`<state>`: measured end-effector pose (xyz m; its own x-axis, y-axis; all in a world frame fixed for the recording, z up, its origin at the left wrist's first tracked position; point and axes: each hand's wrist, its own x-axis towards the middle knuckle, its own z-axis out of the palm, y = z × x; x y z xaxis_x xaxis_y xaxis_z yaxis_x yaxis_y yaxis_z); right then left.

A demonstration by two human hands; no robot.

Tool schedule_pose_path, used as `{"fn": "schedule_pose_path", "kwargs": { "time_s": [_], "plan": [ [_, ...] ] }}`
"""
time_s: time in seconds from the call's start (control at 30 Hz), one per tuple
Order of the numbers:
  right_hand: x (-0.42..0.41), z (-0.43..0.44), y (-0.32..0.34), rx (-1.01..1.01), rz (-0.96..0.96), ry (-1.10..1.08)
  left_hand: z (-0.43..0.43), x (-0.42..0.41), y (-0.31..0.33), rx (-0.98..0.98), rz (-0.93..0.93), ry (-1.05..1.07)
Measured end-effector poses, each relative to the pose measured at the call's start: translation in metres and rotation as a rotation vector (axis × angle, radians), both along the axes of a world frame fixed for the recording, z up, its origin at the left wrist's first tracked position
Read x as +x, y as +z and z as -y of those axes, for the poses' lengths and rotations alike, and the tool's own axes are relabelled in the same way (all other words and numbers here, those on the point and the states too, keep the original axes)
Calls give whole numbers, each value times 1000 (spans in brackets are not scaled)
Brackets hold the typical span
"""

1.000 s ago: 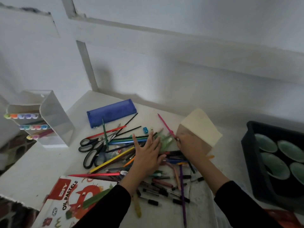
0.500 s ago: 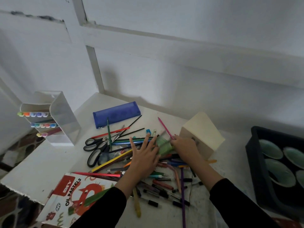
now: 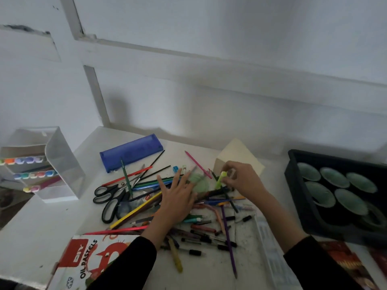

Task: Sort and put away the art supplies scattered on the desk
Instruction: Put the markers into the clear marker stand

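Art supplies (image 3: 202,228) heaped, scissors (image 3: 111,197) and blue case (image 3: 130,152) beside, our left hand (image 3: 178,199) flat atop, right hand (image 3: 243,178) pinching green marker (image 3: 221,180)

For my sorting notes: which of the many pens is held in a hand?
The light green marker, pinched by the right hand; the others lie loose on the desk.

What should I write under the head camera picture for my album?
Right hand pinches a light green marker above a pile of pencils while the left hand spreads over it.
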<state>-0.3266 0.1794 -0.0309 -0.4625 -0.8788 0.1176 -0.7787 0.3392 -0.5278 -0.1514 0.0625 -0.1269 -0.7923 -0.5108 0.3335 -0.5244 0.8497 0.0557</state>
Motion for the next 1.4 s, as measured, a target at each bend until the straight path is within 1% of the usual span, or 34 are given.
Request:
{"fn": "schedule_pose_path", "kwargs": {
  "time_s": [0.07, 0.13, 0.17, 0.27, 0.37, 0.53, 0.6, 0.7, 0.77, 0.9, 1.0, 1.07, 1.17, 1.3, 1.4],
  "plan": [
    [19, -3, 6, -154, 181, -25, 4, 12, 2, 27, -40, -6],
    [43, -2, 11, -250, 313, -47, 10, 31, 4, 60, -106, -32],
    [56, 2, 12, -288, 369, -51, 15, 43, 5, 73, -149, -57],
    [100, 21, 13, -363, 535, -30, 36, 86, 13, 106, -359, -164],
    [148, 47, 14, -419, 617, 10, 54, 130, 31, 106, -496, -196],
    [234, 93, 9, -398, 519, 117, 92, 216, 58, -14, -620, -201],
    [264, 108, 6, -369, 464, 187, 105, 244, 67, -63, -648, -161],
    [299, 124, 1, -323, 462, 271, 123, 274, 70, -109, -676, -102],
    [322, 138, -4, -304, 402, 312, 136, 295, 72, -101, -645, -57],
    [351, 164, -19, -352, 210, 384, 161, 313, 82, -10, -533, 65],
    [364, 182, -32, -288, 64, 392, 177, 317, 84, -1, -418, 118],
    [372, 194, -41, -223, -25, 392, 180, 317, 81, 52, -396, 125],
    [378, 212, -45, -146, 6, 293, 178, 316, 79, 73, -430, 141],
    [378, 232, -45, -61, 89, 192, 177, 312, 77, 44, -406, 167],
    [376, 241, -48, -51, 94, 182, 179, 311, 73, 21, -409, 183]
  ]
}}
